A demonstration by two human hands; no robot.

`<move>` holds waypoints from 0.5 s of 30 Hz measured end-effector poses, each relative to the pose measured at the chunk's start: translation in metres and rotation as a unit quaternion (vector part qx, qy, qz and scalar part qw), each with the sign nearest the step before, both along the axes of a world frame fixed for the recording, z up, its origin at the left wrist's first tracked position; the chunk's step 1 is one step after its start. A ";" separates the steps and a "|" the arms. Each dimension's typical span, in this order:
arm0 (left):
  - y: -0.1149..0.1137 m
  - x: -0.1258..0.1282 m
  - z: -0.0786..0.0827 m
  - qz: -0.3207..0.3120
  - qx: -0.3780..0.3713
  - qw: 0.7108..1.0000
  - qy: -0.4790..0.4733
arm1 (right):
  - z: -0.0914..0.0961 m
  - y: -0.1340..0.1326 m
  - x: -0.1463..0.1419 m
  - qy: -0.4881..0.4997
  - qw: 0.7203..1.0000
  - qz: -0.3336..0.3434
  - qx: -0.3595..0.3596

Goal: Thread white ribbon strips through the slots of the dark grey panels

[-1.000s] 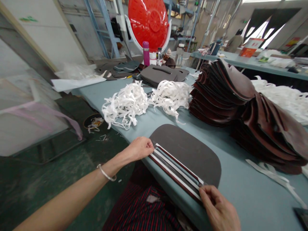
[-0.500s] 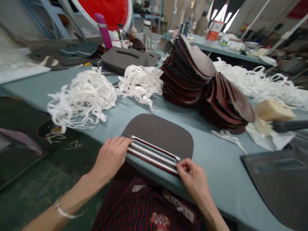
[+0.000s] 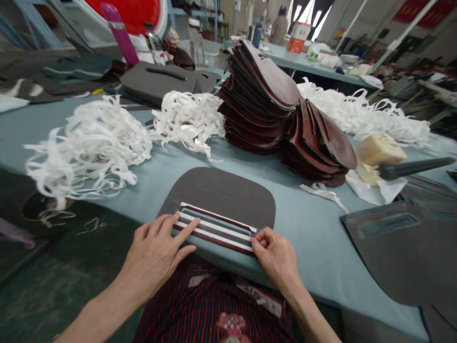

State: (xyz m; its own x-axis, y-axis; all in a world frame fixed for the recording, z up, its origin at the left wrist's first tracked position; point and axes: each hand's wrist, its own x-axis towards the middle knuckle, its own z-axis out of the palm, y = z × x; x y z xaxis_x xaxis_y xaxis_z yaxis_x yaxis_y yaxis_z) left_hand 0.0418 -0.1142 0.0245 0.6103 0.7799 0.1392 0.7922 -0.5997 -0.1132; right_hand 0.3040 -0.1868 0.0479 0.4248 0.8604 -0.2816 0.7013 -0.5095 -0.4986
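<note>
A dark grey rounded panel lies flat at the table's front edge, with a long narrow slot near its lower side. White strips run lengthwise beside the slot, and dark red edging shows along the slot and the bottom edge. My left hand rests on the left end of the panel, fingers spread, with fingertips touching the strips. At the right end, my right hand is closed in a pinch at the end of a white strip. Its fingertips partly hide that end.
Tangled white strips lie in a left heap, a middle heap and a far right heap. Stacks of dark red leather pieces stand behind the panel. A yellowish block, a black-handled tool and more grey panels lie right.
My left hand has gone from gripping the panel's left end to lying spread over the strips. My right hand still pinches at the right end. The view has shifted to the right.
</note>
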 end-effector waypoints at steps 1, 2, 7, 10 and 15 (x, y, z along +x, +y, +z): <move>-0.001 0.001 0.001 0.002 0.001 1.000 0.001 | 0.000 0.000 0.000 -0.002 1.000 0.000 -0.002; -0.002 0.002 0.001 0.004 0.002 1.000 0.002 | -0.001 -0.001 0.000 -0.002 1.000 -0.001 -0.004; -0.005 0.004 0.004 0.013 0.004 1.000 -0.001 | -0.004 -0.003 0.003 0.027 1.000 0.002 -0.003; -0.006 0.007 0.003 0.023 0.000 1.000 -0.001 | -0.002 -0.002 0.002 0.019 1.000 0.002 -0.005; -0.010 0.008 -0.002 0.031 -0.003 1.000 -0.007 | -0.001 -0.002 -0.002 -0.043 0.999 0.003 -0.011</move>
State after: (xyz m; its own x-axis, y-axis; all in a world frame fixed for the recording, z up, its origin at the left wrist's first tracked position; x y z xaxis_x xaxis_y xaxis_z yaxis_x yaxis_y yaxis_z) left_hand 0.0496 -0.1246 0.0224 0.5592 0.8165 0.1433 0.8290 -0.5505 -0.0986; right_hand 0.3020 -0.1891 0.0468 0.4433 0.8570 -0.2628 0.7441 -0.5153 -0.4251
